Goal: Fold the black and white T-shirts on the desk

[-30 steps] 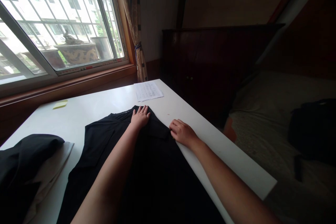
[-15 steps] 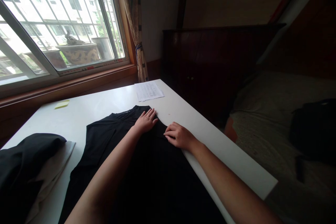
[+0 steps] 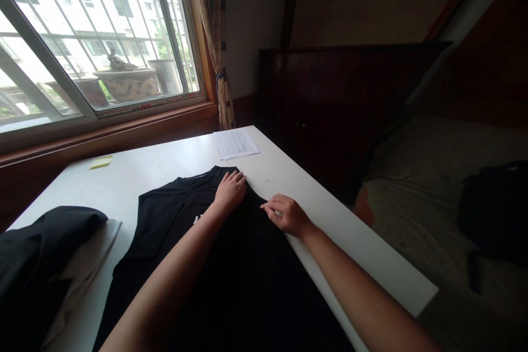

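A black T-shirt [image 3: 165,220] lies spread over the white table [image 3: 284,176], its neckline at the far end. A small white print shows beside my left forearm. My left hand [image 3: 231,190] rests on the cloth near the far right shoulder, palm down with fingers loosely extended. At the right edge of the shirt, my right hand [image 3: 287,214] is closed, thumb and fingertips pinched on the fabric. My forearms hide part of the shirt, and the nearer cloth is too dark to show folds.
A heap of dark and light clothing [image 3: 53,242] sits at the table's left side. Printed papers [image 3: 237,144] and a yellow sticky pad [image 3: 101,161] lie farther back. Beyond are a barred window and a tied curtain [image 3: 224,93]; a dark bag [image 3: 493,212] is at right.
My left hand's fingers have drawn slightly closer together, and the white print now shows by my forearm. My right hand stays at the shirt's edge. The view has shifted slightly.
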`<move>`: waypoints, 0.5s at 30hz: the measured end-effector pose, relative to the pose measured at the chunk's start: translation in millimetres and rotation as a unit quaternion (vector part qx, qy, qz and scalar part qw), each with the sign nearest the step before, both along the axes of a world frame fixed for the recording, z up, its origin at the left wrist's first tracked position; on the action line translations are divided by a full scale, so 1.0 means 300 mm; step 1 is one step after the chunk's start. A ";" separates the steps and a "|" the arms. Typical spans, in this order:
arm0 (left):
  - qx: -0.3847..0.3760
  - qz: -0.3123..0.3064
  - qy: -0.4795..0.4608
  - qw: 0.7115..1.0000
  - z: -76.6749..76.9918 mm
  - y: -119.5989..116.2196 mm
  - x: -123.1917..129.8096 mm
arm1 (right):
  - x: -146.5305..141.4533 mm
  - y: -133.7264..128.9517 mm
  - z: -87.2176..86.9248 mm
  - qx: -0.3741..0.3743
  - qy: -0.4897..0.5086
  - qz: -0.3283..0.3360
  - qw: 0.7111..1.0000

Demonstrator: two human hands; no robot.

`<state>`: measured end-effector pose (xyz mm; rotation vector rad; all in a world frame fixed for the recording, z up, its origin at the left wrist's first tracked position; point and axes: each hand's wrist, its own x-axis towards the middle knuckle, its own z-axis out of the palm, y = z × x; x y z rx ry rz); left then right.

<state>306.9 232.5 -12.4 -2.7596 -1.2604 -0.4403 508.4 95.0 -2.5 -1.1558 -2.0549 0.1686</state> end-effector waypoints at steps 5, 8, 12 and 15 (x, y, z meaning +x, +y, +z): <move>-0.033 -0.037 0.017 0.999 -0.042 -0.100 -0.039 | 0.006 0.033 -0.023 0.035 -0.041 -0.044 0.998; -0.050 -0.028 0.028 0.998 -0.056 -0.114 -0.068 | 0.006 0.044 -0.039 0.022 -0.072 -0.026 0.997; -0.057 -0.015 0.035 0.998 -0.047 -0.085 -0.096 | 0.009 0.045 -0.046 0.011 -0.082 -0.020 0.996; -0.065 -0.011 0.045 0.997 -0.032 -0.068 -0.115 | 0.011 0.041 -0.044 0.013 -0.085 -0.024 0.996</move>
